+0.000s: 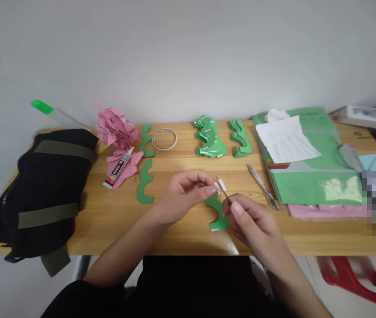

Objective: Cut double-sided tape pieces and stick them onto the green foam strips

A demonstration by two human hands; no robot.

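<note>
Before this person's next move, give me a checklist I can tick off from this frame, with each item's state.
1. Dark thin tool gripped by the right hand: ok.
2. Small white piece between the left hand's fingers: ok.
3. Green cutout between the hands fully in view: not ok, its upper part is partly covered.
4. Tape roll lying flat, apart from both hands: ok.
5. All other green cutouts stacked: not ok, two wavy ones lie singly at the left.
6. Glue tube sealed: cannot tell, too small to judge.
</note>
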